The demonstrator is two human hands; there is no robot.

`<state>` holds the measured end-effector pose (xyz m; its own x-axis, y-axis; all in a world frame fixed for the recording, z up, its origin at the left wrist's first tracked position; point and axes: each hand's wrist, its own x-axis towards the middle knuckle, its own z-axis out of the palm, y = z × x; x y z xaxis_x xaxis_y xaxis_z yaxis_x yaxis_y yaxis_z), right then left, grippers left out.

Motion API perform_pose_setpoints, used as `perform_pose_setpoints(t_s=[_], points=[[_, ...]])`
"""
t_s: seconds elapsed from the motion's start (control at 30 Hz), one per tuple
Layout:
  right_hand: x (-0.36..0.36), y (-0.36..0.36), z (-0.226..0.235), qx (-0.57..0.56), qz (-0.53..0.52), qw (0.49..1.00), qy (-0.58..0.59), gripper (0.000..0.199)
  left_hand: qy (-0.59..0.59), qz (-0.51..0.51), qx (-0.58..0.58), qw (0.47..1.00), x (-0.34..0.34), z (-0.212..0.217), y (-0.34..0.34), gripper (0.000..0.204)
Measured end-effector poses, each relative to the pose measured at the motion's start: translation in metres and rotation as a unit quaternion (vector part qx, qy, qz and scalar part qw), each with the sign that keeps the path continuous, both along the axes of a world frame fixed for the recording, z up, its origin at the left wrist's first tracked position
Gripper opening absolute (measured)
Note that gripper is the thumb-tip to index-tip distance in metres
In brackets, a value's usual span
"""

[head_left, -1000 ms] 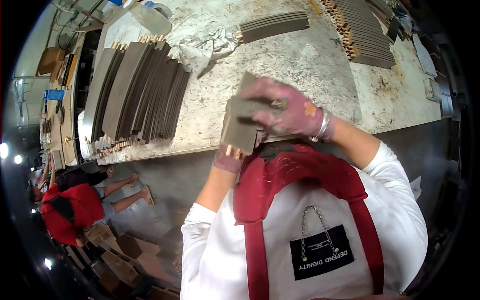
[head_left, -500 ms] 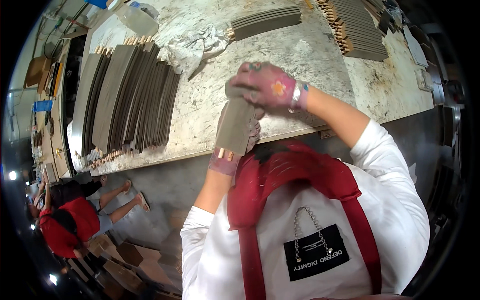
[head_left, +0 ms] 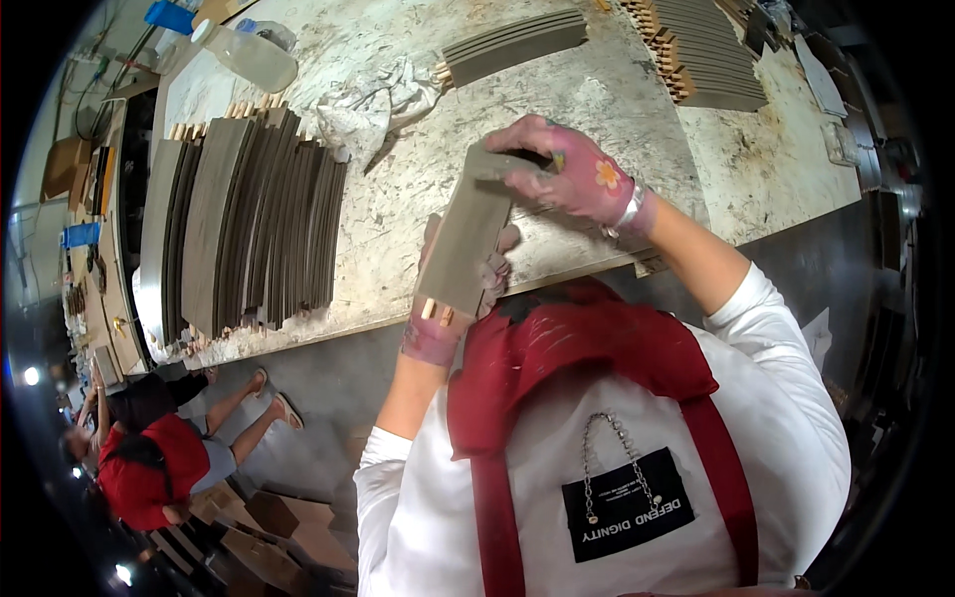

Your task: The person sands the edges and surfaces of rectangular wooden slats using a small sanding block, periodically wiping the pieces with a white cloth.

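Head view, grey board clasped in left grip, right grip curled at board's upper end, cannot tell if pinching.

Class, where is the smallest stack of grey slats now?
In the head view, the smallest stack lies top centre on the table, between the crumpled cloth and the right-hand stack.

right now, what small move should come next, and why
Perhaps slide the right hand down the grey board: that hand is at its upper end, the face below is uncovered, and the left hand holds it from beneath.
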<state>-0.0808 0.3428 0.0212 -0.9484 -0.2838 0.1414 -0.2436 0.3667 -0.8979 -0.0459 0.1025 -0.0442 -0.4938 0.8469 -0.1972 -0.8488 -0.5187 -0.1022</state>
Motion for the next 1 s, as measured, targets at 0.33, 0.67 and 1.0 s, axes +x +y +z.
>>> perform_pose_setpoints(t_s=[0.33, 0.67, 1.0], points=[[0.028, -0.054, 0.056, 0.073, 0.185, 0.980, 0.022, 0.039, 0.477, 0.157, -0.327, 0.801, 0.029, 0.040, 0.000, 0.027], [-0.041, -0.022, -0.038, -0.025, -0.084, 0.996, -0.014, 0.045, -0.045, 0.259, -0.132, 0.956, 0.011, 0.044, -0.006, 0.057], [-0.042, -0.034, -0.011, -0.115, -0.132, 0.983, 0.044, 0.049, 0.340, 0.330, -0.608, 0.637, -0.033, 0.007, -0.004, 0.030]])
